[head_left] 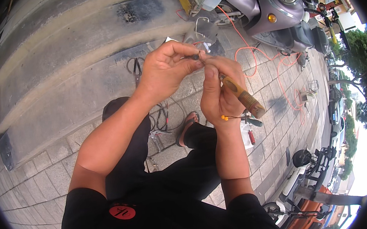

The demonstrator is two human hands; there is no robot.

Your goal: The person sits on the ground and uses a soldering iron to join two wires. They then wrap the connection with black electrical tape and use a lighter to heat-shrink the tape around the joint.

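Both of my hands meet in front of me at chest height. My left hand (166, 68) is closed, with thumb and forefinger pinching a small dark piece (194, 57) that I cannot identify. Wrapped in my right hand (221, 91) is a tool with a worn wooden handle (243, 96), its butt pointing down and to the right. The tool's working end is hidden between my fingers, close to the left fingertips. A thin cord with yellow beads (225, 118) circles my right wrist.
Black-handled scissors (135, 67) lie near the stone steps (78, 54). Dark and red cables (162, 118) rest on the paving by my foot. A purple scooter (266, 11) stands at the far right, with an orange cord (254, 48) trailing below it. A red-handled tool (252, 137) lies beyond my right forearm.
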